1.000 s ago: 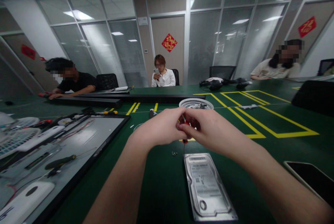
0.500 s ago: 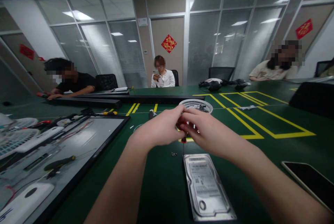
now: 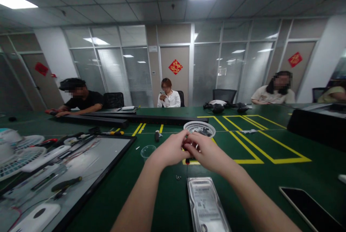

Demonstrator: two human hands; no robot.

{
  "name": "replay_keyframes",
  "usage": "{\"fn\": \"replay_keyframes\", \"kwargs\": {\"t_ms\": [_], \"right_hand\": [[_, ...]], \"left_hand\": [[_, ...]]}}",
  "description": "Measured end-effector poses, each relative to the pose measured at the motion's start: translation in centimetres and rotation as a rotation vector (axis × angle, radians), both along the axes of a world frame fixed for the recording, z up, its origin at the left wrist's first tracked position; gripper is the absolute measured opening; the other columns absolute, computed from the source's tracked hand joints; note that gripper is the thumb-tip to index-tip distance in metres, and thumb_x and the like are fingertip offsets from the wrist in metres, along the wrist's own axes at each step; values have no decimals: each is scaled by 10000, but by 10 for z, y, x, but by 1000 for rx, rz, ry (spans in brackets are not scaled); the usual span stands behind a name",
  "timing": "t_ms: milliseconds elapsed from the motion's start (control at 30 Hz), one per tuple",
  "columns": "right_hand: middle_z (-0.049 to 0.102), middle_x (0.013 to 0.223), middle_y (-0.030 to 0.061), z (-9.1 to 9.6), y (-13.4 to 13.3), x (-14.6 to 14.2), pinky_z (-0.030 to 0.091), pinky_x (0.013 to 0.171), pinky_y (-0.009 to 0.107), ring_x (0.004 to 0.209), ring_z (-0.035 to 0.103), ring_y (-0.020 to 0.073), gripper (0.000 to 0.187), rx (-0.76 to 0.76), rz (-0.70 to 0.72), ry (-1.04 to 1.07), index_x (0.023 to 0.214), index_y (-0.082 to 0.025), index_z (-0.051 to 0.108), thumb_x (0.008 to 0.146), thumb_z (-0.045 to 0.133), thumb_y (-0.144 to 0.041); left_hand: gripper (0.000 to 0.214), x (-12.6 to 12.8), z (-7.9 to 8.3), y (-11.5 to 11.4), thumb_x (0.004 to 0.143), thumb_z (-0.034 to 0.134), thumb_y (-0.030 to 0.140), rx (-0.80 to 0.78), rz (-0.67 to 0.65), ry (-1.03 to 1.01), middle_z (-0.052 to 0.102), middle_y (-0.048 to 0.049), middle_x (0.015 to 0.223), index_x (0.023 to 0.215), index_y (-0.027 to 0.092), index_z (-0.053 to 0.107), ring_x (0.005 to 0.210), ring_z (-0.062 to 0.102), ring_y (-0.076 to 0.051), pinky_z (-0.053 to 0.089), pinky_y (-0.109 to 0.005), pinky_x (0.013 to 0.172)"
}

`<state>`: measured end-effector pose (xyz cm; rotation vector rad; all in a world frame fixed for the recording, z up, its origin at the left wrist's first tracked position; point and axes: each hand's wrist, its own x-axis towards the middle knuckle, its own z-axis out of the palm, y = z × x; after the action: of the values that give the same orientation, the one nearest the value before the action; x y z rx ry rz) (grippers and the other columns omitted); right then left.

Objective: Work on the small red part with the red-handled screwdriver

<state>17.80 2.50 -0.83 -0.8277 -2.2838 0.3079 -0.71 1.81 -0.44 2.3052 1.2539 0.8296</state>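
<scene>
My left hand (image 3: 169, 151) and my right hand (image 3: 203, 151) meet above the green table (image 3: 167, 203), fingers pinched together on a small red-handled screwdriver (image 3: 187, 160) whose thin shaft points down. Most of the tool is hidden by my fingers. Below it a silver hard drive (image 3: 207, 205) lies flat on the table near me. A few tiny screws (image 3: 177, 177) lie left of the drive.
A large framed panel (image 3: 67, 174) holds tools and white parts at left. A clear cup (image 3: 148, 150), a white fan grille (image 3: 199, 128), a long black bar (image 3: 135, 119) and a dark phone (image 3: 310, 208) lie around. Three people sit across the table.
The view has tilted up, so hands and drive sit lower in frame. Both hands stay pinched on the red screwdriver above the drive.
</scene>
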Motion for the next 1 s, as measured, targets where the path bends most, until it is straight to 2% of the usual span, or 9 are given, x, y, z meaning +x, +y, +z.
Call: {"fn": "replay_keyframes", "kwargs": {"t_ms": [167,267,333,400,533,667,767,900,1000], "right_hand": [[664,817,0,-8,8,-6,402,671,286,727,592,164,174,-86,-68,26,863,-203,604,1011,597,-294],[641,763,-16,-6,6,-5,399,646,279,691,581,160,209,-125,-37,25,845,-208,597,1009,605,-337],[668,797,-8,-2,3,-2,420,665,283,719,601,167,171,-150,28,1,912,-209,635,1022,584,-331],[713,935,21,2,-1,1,460,738,299,823,639,182,124,-142,77,-11,1025,-211,668,1024,571,-288],[720,1028,59,6,-5,8,488,838,342,932,646,212,149,-118,86,-68,1033,-201,710,1008,564,-213],[722,1056,70,8,-9,12,487,868,352,966,652,219,205,-144,97,-106,1069,-202,723,1019,526,-180],[726,1033,63,11,-12,13,484,829,328,944,658,211,174,-146,79,-112,1013,-200,713,1008,541,-175],[715,886,21,11,-15,14,449,713,291,793,640,179,114,-143,0,-115,940,-205,690,995,597,-238],[710,843,10,10,-15,14,433,675,284,741,627,170,125,-138,-45,-119,932,-209,691,988,628,-300]], "left_hand": [[275,-5,-10,4,740,729,162,-75,13,-126,675,-2,914,973,201,588,782,612,-164,469,-259,689],[338,-7,-9,3,719,794,227,-95,6,-136,674,-1,913,995,200,601,795,620,-173,475,-262,687],[375,-7,-6,3,697,816,244,-80,12,-100,687,-9,937,1005,202,606,810,634,-184,476,-265,679],[401,-6,-2,2,679,825,235,-67,7,-56,711,-26,977,1019,201,615,839,656,-199,487,-271,686],[459,-4,2,1,676,832,220,-69,-42,-13,742,-34,996,1087,208,630,864,687,-215,507,-280,710],[423,-5,1,0,703,845,267,-91,-54,-50,735,-22,952,1057,202,624,838,695,-204,490,-258,669],[421,-5,1,-1,695,855,267,-87,-62,-33,722,-11,919,1042,197,627,795,687,-190,475,-248,643],[316,-1,1,-3,702,781,196,-115,-50,-8,707,-3,860,960,201,598,750,679,-185,466,-250,616],[264,3,5,-7,686,734,170,-13,-27,80,703,-16,882,898,211,582,774,662,-191,444,-263,628]]}}
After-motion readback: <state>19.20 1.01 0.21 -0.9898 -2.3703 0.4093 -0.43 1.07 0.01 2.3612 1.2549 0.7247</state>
